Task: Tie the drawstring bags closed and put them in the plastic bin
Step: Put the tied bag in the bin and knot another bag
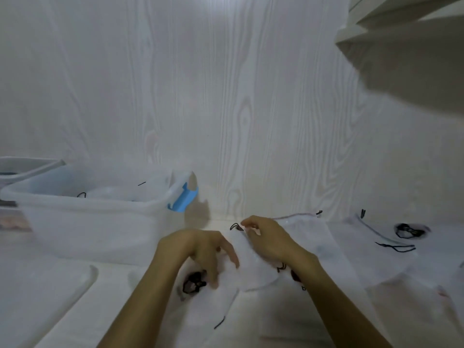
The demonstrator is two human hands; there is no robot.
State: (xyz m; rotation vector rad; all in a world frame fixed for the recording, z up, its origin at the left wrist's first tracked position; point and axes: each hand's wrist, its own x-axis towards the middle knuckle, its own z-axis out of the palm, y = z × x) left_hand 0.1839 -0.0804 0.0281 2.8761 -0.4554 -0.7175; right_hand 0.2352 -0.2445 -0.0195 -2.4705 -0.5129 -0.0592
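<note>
Lid (pixel 37 292): at the near left, a frosted lid lies flat on the white table (pixel 120 280), just in front of the bin.
Plastic bin (pixel 88 222): at the far left, clear, with a blue latch (pixel 182 200) on its right end; through the wall I can make out pale bags and bits of black cord inside, though blurred.
Left hand (pixel 206 249): my fingers hang down loose and spread, their tips on the white bag under me, curled round nothing.
Near bag (pixel 216 295): flat on the table under my left hand, a dark print (pixel 193 285) showing through, a short black cord end (pixel 219 322) sticking out nearer to me.
Middle bag (pixel 253 270): between my two hands, partly lying over the near bag, its mouth towards the wall.
Black drawstring (pixel 236 226): a small loop at that bag's far corner, right at my fingertips.
Right hand (pixel 268 239): my thumb and fingers are pinched together on the bag's mouth by the drawstring; whether I have cloth or cord, I cannot tell.
Other bags (pixel 381 249): to the right, several more lie flat and overlapping, untied, cords (pixel 396 247) trailing loose, one with a dark print (pixel 409 231) by the wall.
Shelf (pixel 406 46): at the top right, white, jutting from the wood-grain wall (pixel 226 96).
</note>
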